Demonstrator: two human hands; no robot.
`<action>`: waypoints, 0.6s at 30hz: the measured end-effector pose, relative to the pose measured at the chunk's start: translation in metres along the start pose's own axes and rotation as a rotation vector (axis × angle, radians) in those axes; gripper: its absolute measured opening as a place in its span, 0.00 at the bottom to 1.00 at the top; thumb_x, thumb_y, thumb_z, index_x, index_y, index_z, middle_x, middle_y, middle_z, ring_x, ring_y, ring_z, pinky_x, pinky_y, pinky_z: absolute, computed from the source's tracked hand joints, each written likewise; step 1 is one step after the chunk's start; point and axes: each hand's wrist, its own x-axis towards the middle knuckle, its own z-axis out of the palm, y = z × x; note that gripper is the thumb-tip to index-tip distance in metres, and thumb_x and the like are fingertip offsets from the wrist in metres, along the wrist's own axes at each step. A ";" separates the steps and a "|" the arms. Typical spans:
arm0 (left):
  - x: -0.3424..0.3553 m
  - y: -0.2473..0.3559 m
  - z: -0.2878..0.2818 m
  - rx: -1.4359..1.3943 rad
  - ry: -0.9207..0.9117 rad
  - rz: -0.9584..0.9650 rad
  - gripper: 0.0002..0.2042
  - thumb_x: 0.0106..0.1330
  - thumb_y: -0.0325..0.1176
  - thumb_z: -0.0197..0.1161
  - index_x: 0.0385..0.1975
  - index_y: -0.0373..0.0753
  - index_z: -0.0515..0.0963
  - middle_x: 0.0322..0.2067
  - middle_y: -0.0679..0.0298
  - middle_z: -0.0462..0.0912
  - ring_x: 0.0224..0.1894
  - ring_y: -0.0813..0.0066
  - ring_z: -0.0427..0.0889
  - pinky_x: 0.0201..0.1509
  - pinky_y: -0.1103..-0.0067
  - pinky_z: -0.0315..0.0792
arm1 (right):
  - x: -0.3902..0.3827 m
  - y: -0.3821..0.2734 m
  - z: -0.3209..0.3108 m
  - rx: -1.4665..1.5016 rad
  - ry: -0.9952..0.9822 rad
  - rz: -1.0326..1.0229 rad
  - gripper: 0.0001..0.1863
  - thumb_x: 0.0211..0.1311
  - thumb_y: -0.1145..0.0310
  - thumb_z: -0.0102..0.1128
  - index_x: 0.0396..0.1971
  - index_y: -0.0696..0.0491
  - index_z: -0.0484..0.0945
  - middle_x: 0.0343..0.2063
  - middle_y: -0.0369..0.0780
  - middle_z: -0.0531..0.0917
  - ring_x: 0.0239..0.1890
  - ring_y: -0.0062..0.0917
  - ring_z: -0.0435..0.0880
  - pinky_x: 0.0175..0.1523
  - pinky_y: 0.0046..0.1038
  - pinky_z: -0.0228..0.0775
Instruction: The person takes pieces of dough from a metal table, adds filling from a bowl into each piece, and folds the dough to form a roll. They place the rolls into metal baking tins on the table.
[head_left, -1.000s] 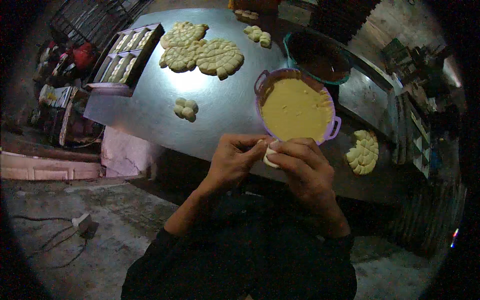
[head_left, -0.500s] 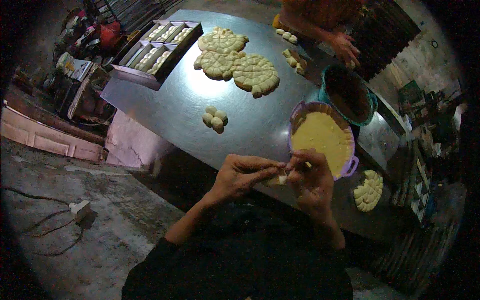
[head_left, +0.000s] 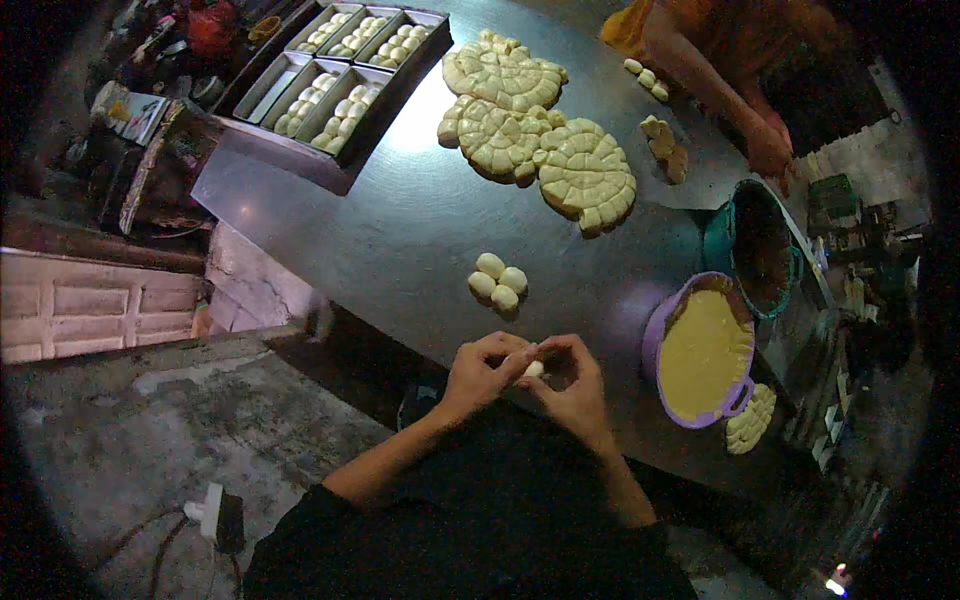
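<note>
In the head view, the left hand and right hand meet before the near edge of the bench, their grip pinched at the fingertips on a small white dough ball. Just beyond, four clustered balls rest on the metal. Farther off lie scored dough rounds; rightward, a purple basin holds yellow paste

Head-worn fisheye, looking down, metal table close below
</note>
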 end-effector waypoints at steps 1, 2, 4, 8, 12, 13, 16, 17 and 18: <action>0.005 -0.007 -0.005 0.098 0.054 0.048 0.12 0.63 0.38 0.66 0.39 0.35 0.83 0.29 0.64 0.82 0.34 0.78 0.80 0.35 0.81 0.71 | 0.007 0.008 0.009 0.108 -0.015 0.094 0.25 0.48 0.74 0.74 0.46 0.54 0.72 0.37 0.36 0.81 0.38 0.20 0.78 0.43 0.24 0.73; 0.012 -0.015 -0.011 0.181 0.067 0.102 0.11 0.62 0.36 0.67 0.36 0.35 0.82 0.27 0.61 0.80 0.32 0.74 0.80 0.33 0.80 0.72 | 0.014 0.015 0.017 0.217 -0.025 0.188 0.24 0.48 0.73 0.74 0.45 0.53 0.73 0.36 0.36 0.81 0.37 0.20 0.79 0.42 0.24 0.73; 0.027 -0.027 -0.022 0.156 0.069 0.133 0.10 0.64 0.35 0.65 0.39 0.36 0.82 0.28 0.61 0.81 0.32 0.73 0.81 0.33 0.79 0.72 | 0.026 0.036 0.028 0.383 0.006 0.364 0.23 0.48 0.75 0.73 0.45 0.53 0.74 0.35 0.36 0.81 0.35 0.22 0.80 0.41 0.24 0.74; 0.060 -0.027 -0.044 0.027 0.213 -0.013 0.11 0.66 0.34 0.61 0.45 0.39 0.79 0.30 0.59 0.83 0.30 0.69 0.82 0.34 0.77 0.74 | 0.055 0.046 0.037 -0.241 0.351 0.264 0.16 0.54 0.74 0.68 0.43 0.55 0.76 0.36 0.40 0.80 0.39 0.25 0.80 0.39 0.26 0.74; 0.085 -0.035 -0.072 0.289 0.269 -0.100 0.13 0.67 0.37 0.58 0.47 0.40 0.77 0.34 0.58 0.84 0.31 0.64 0.83 0.37 0.72 0.75 | 0.079 0.065 0.048 -0.311 0.485 0.144 0.09 0.60 0.74 0.62 0.40 0.58 0.81 0.38 0.43 0.78 0.34 0.26 0.80 0.39 0.27 0.73; 0.086 -0.029 -0.078 0.319 0.235 -0.114 0.13 0.67 0.37 0.58 0.48 0.41 0.77 0.33 0.58 0.84 0.31 0.63 0.83 0.36 0.71 0.75 | 0.081 0.068 0.051 -0.369 0.486 0.108 0.09 0.61 0.73 0.62 0.40 0.58 0.81 0.38 0.42 0.77 0.35 0.27 0.80 0.39 0.27 0.73; 0.081 -0.019 -0.094 0.443 0.127 -0.107 0.13 0.65 0.36 0.59 0.48 0.42 0.76 0.34 0.59 0.82 0.33 0.63 0.82 0.41 0.70 0.73 | 0.083 0.084 0.051 -0.493 0.445 0.057 0.12 0.62 0.69 0.60 0.44 0.56 0.81 0.37 0.42 0.77 0.36 0.30 0.80 0.42 0.29 0.72; 0.077 -0.022 -0.101 0.595 0.055 0.082 0.13 0.64 0.36 0.60 0.47 0.42 0.76 0.36 0.60 0.81 0.36 0.63 0.81 0.43 0.70 0.73 | 0.085 0.087 0.045 -0.481 0.479 0.088 0.13 0.63 0.68 0.60 0.45 0.56 0.81 0.37 0.42 0.78 0.36 0.31 0.80 0.42 0.29 0.72; 0.072 -0.030 -0.110 0.746 -0.011 0.270 0.13 0.63 0.35 0.61 0.47 0.42 0.76 0.37 0.60 0.81 0.38 0.64 0.80 0.46 0.71 0.72 | 0.089 0.081 0.041 -0.466 0.509 0.115 0.13 0.63 0.68 0.60 0.45 0.56 0.80 0.36 0.42 0.78 0.35 0.31 0.80 0.42 0.29 0.72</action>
